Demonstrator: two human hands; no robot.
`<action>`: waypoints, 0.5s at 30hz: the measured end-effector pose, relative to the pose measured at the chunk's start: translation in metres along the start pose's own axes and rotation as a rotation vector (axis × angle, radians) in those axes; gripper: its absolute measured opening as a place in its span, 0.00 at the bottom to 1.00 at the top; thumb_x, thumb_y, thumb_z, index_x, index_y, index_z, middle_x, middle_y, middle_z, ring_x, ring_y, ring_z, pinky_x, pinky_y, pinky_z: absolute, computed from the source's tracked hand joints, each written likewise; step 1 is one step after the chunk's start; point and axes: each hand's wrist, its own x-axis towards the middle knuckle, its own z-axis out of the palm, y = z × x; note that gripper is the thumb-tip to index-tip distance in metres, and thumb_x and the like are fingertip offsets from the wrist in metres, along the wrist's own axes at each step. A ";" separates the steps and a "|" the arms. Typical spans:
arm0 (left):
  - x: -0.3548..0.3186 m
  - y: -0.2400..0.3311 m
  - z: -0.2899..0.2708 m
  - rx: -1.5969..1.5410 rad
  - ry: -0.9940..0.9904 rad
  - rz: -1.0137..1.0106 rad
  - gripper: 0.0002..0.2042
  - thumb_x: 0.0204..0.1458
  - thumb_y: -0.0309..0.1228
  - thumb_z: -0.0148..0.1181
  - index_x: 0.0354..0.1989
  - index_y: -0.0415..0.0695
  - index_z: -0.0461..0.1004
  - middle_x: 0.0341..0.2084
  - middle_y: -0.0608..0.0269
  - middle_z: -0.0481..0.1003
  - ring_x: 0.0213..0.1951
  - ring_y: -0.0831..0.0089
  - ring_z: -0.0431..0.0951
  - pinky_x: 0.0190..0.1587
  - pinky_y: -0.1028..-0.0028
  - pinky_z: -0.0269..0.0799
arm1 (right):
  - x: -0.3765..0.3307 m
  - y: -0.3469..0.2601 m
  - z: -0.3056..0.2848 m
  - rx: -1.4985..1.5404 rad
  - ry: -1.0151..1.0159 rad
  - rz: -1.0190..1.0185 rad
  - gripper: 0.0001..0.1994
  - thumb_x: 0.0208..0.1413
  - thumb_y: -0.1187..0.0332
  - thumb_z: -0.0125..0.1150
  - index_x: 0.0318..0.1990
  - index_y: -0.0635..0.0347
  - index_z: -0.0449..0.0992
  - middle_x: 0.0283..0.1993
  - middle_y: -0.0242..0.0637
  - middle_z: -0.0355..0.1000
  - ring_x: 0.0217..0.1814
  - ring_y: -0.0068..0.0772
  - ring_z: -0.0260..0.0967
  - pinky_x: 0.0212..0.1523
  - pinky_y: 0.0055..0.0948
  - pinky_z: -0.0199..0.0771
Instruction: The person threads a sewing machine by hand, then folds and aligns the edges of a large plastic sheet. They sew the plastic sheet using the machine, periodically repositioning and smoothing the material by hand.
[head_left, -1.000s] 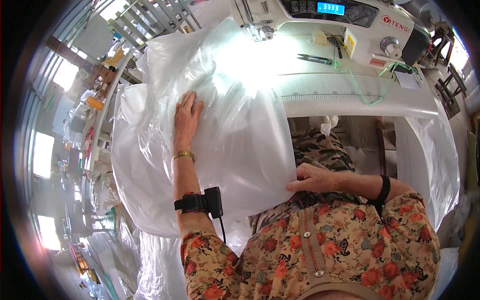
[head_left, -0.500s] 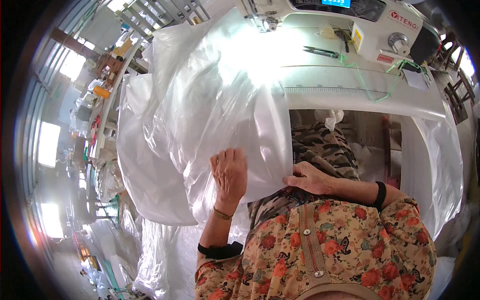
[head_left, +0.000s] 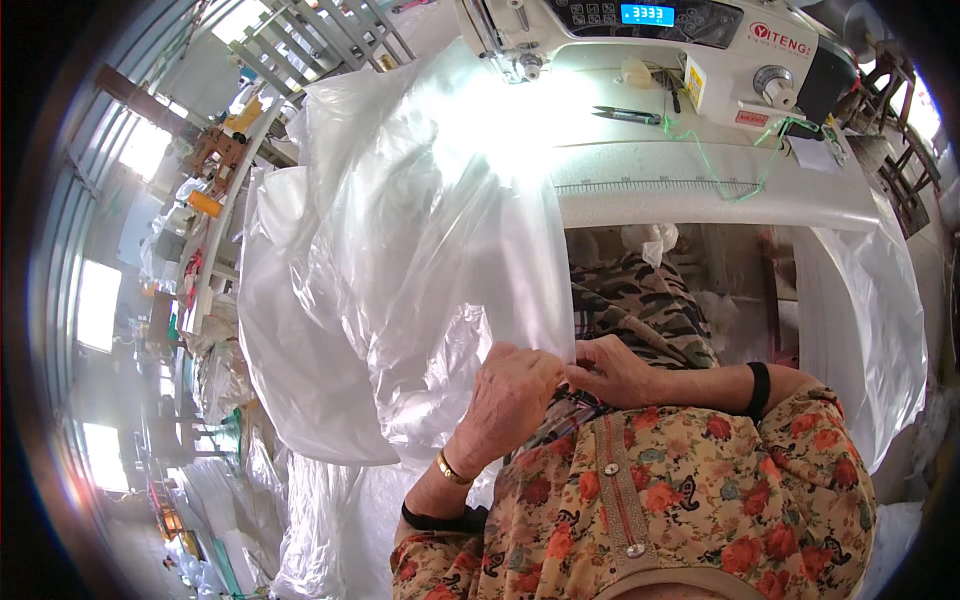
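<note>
plastic sheet (head_left: 400, 260), probably light, soft, slippery; best held at its four o'clock corner, where left hand (head_left: 510, 395) and right hand (head_left: 614, 372) pinch it, fingers closed.

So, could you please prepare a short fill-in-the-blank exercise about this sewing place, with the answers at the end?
1. At the near edge of the translucent sheeting, the left hand is next to the person's ____ hand.
2. The gold-coloured band is on the person's ____ wrist.
3. On the sewing machine, the lit display glows ____.
4. The trousers have a ____ pattern.

Missing words: right; left; blue; camouflage.
</note>
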 end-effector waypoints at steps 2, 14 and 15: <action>-0.005 -0.001 0.006 0.063 -0.007 0.015 0.02 0.50 0.23 0.58 0.32 0.41 0.73 0.25 0.57 0.74 0.32 0.58 0.76 0.43 0.64 0.65 | -0.002 -0.001 0.002 0.075 0.037 -0.006 0.11 0.57 0.64 0.55 0.34 0.66 0.74 0.26 0.53 0.72 0.29 0.50 0.74 0.31 0.39 0.72; -0.014 -0.013 0.032 -0.379 0.244 -0.184 0.06 0.56 0.28 0.59 0.33 0.37 0.75 0.23 0.64 0.73 0.26 0.71 0.73 0.30 0.72 0.67 | 0.000 -0.013 0.007 -0.429 0.005 -0.235 0.09 0.53 0.68 0.57 0.41 0.61 0.71 0.27 0.44 0.70 0.28 0.49 0.72 0.32 0.43 0.71; -0.014 -0.018 0.034 -0.521 0.211 -0.328 0.08 0.57 0.30 0.60 0.32 0.37 0.74 0.21 0.68 0.72 0.26 0.77 0.71 0.29 0.75 0.66 | 0.002 -0.015 0.006 -0.416 0.014 -0.253 0.09 0.53 0.68 0.57 0.41 0.61 0.71 0.27 0.44 0.70 0.28 0.49 0.72 0.32 0.43 0.71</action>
